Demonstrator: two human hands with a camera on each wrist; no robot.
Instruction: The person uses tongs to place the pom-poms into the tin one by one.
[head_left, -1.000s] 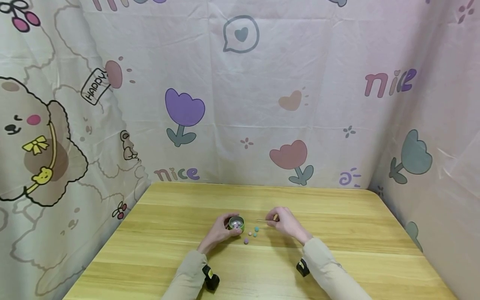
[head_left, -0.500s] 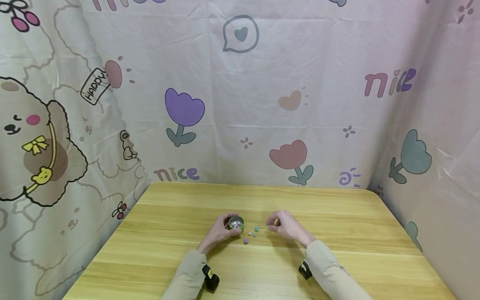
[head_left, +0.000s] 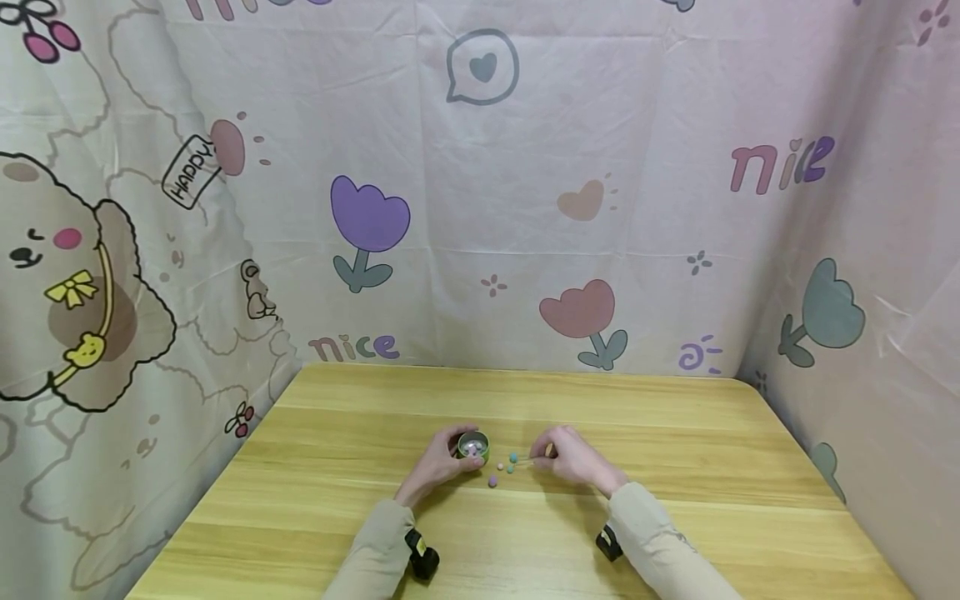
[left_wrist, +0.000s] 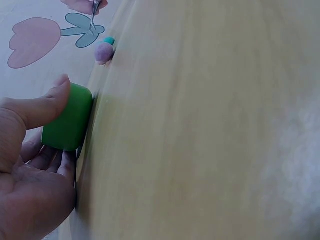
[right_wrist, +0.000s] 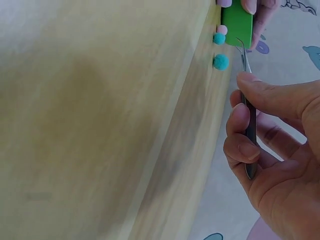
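Note:
My left hand (head_left: pixel 442 461) holds a small round green tin (left_wrist: pixel 70 119), thumb on one side and fingers on the other. Its open top faces up on the table, and a few pale balls show inside (head_left: pixel 473 448). In my right hand (right_wrist: pixel 280 135) I pinch dark metal tweezers (right_wrist: pixel 251 120) with bent tips, a small gap between them. The tips are beside a teal pom-pom (right_wrist: pixel 220 61) on the table; whether they touch it I cannot tell. Near it are a smaller teal pom-pom (right_wrist: pixel 219 38), a pink pom-pom (head_left: pixel 500 467) and a purple pom-pom (head_left: pixel 492 482).
The pom-poms lie between the two hands on a light wooden table (head_left: pixel 360 417). A printed cloth (head_left: pixel 487 167) hangs behind the table and along both sides. Black wrist cameras (head_left: pixel 424 563) are strapped at both sleeves.
My right hand has brought the tweezers down and nearer, so their tips are now beside the teal pom-poms. The left hand and the tin stay where they were.

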